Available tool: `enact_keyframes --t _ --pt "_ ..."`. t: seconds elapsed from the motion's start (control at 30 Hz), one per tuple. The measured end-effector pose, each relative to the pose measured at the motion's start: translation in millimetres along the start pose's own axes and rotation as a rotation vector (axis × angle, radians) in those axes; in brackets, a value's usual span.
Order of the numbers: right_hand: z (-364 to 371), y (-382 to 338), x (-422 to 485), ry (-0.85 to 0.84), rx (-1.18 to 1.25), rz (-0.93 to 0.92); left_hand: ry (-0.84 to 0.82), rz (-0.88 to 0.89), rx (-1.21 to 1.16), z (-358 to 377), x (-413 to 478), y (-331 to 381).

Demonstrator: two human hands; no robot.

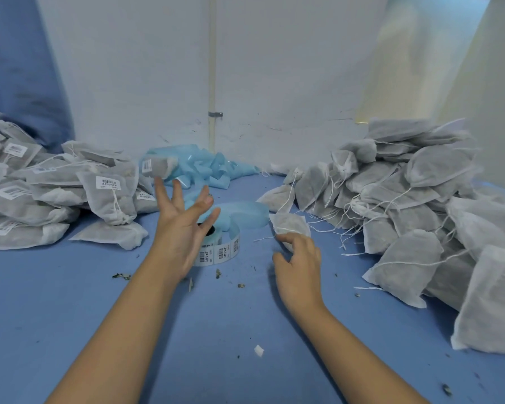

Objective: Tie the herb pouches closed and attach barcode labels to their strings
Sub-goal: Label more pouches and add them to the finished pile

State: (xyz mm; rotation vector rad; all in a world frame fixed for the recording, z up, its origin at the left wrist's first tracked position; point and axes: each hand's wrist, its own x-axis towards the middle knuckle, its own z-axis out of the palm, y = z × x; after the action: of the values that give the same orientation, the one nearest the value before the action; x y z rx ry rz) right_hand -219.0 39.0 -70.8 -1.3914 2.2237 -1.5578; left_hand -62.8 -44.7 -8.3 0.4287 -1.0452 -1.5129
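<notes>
My left hand [181, 225] is raised with fingers spread and holds nothing. Just beyond its fingertips a labelled pouch [158, 166] is blurred in mid-air above the left pile of labelled pouches [56, 188]. My right hand [299, 258] reaches onto a small white pouch [290, 224] lying flat on the blue table, fingertips touching its near edge. A roll of barcode labels [220, 249] with blue backing sits between my hands. A large heap of unlabelled pouches [405, 205] with loose strings fills the right side.
Crumpled blue backing strip [207, 166] lies by the wall behind the roll. Herb crumbs [121, 276] and a white scrap [258, 350] dot the blue tabletop [70, 301]. A white wall with a pipe [212, 83] stands behind.
</notes>
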Motion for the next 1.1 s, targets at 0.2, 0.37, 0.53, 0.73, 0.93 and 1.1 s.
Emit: enact_keyframes --t 0.2,0.37,0.53,0.73,0.93,1.1 --pt "0 3 4 -0.243 -0.402 0.080 -0.071 -0.097 0.181 18 -11 -19" --pt "1 2 3 -0.147 -0.342 0.062 -0.104 -0.256 0.406 22 -19 -32" --pt "2 2 3 -0.095 -0.238 -0.009 -0.116 -0.384 0.543 26 -28 -54" --pt "2 -9 -7 -0.044 -0.002 -0.158 -0.087 -0.325 0.688 21 -30 -65" --pt "3 -9 -7 -0.030 0.107 -0.164 -0.043 -0.326 0.654 20 -28 -67" --pt "5 -6 -6 -0.001 0.058 -0.186 -0.053 -0.346 0.624 17 -29 -66"
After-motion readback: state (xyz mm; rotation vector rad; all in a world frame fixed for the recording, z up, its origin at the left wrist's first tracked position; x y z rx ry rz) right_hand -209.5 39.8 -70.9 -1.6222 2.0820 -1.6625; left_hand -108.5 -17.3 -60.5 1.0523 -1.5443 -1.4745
